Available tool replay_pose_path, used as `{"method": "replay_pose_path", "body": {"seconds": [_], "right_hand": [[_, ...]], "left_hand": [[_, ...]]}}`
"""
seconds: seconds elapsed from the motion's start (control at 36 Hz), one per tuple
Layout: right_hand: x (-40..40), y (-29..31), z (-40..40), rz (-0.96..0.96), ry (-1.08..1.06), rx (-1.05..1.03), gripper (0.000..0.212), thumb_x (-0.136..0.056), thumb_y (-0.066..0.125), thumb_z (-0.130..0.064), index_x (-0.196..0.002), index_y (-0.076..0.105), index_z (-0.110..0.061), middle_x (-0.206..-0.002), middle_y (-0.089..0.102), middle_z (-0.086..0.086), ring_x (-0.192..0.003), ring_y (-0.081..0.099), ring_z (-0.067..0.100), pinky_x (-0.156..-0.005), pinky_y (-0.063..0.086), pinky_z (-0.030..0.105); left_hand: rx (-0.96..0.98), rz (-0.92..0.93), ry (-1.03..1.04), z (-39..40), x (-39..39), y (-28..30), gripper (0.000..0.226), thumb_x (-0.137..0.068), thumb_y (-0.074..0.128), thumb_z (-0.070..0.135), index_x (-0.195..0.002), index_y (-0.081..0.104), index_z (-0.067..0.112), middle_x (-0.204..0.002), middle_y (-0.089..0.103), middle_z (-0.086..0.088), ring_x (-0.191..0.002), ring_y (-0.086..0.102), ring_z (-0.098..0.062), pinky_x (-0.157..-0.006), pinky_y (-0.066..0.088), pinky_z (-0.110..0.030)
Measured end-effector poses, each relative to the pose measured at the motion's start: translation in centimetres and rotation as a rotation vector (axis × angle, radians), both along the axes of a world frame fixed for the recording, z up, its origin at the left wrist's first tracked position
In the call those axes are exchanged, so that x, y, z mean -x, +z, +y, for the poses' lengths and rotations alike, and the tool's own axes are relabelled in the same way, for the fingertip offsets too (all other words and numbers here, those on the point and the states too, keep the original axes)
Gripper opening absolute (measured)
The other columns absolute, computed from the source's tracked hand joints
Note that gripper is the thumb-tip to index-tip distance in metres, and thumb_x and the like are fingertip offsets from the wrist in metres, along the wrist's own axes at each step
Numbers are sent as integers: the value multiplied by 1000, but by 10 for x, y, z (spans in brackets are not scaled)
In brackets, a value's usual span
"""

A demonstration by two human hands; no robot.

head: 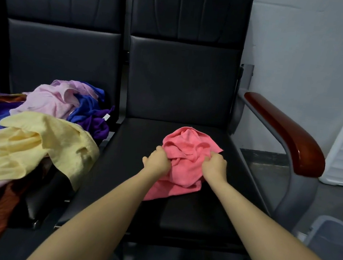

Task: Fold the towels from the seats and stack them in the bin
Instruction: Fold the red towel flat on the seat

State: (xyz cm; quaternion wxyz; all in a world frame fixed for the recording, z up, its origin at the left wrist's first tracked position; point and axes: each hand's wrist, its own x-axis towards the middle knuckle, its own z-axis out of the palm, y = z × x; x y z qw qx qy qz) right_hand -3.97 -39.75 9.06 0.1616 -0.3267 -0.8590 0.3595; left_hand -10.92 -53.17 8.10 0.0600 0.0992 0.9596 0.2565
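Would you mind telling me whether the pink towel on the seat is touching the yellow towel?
Apart. The head view shows bare black seat between the pink towel, gripped by both hands, and the yellow towel on the neighbouring seat.

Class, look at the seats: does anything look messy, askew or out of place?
Yes. The pink towel lies crumpled on the right seat, gripped by the left hand and right hand. On the left seat, the yellow towel spills over the front edge of an unfolded heap.
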Motion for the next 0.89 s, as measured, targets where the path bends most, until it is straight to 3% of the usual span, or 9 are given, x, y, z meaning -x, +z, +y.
{"method": "replay_pose_path", "body": {"seconds": [0.11,0.19,0.31,0.39,0.44,0.5,0.58,0.69,0.89], "right_hand": [[-1,6,7,132,-115,109,33,-95,36,0,-121,57,-1,-118,59,19,-103,59,32,-74,43,31],[0,11,7,175,-162,171,31,-99,34,-6,-121,56,-1,-117,59,16,-101,58,28,-72,40,29],[-3,18,7,250,-159,179,28,-101,30,-10,-116,53,-3,-115,58,14,-91,51,21,-74,37,29],[-1,23,10,246,-157,100,29,-102,29,-11,-119,51,-6,-118,56,15,-102,54,29,-75,35,30],[1,29,14,250,-158,39,30,-103,28,-16,-119,51,-8,-117,58,14,-98,54,28,-73,35,31],[3,36,17,265,-165,-4,30,-103,27,-21,-116,52,-9,-113,60,14,-92,53,26,-72,37,33],[4,50,21,304,-165,-57,30,-104,29,-23,-114,53,-9,-108,61,12,-97,57,28,-71,37,32],[4,68,23,351,-162,-116,29,-103,32,-24,-113,55,-9,-102,62,9,-91,59,25,-68,37,30],[2,102,20,371,-131,-228,27,-102,34,-25,-111,56,-13,-104,64,9,-95,59,29,-71,39,32]], "left_hand": [[81,-12,-94,2,-1,-1,33,-93,42,28,-119,48,9,-117,58,-8,-110,53,-30,-95,30,-41],[75,67,-154,3,-4,-2,27,-92,42,26,-113,52,12,-111,59,-8,-107,54,-30,-93,30,-41],[-24,116,-142,3,-10,-1,26,-94,36,21,-120,39,18,-103,57,-9,-100,54,-30,-93,28,-42],[-174,149,-127,-2,-10,5,9,-93,34,16,-102,33,16,-81,58,0,-90,55,-30,-88,27,-40],[-262,208,-89,-5,-10,17,4,-95,35,15,-95,31,16,-71,52,5,-84,53,-30,-82,24,-36],[-338,267,-55,-9,-8,33,3,-96,38,14,-97,35,16,-74,55,5,-86,54,-30,-81,23,-34],[-403,355,-49,-15,-1,58,10,-96,45,17,-105,48,15,-99,66,-4,-99,57,-30,-87,33,-36],[-526,421,-102,-22,6,88,9,-94,49,17,-100,56,17,-90,62,0,-89,61,-26,-78,48,-37],[-465,572,-133,-30,7,134,17,-97,48,25,-103,58,13,-101,66,-3,-92,61,-24,-78,50,-40]]}}
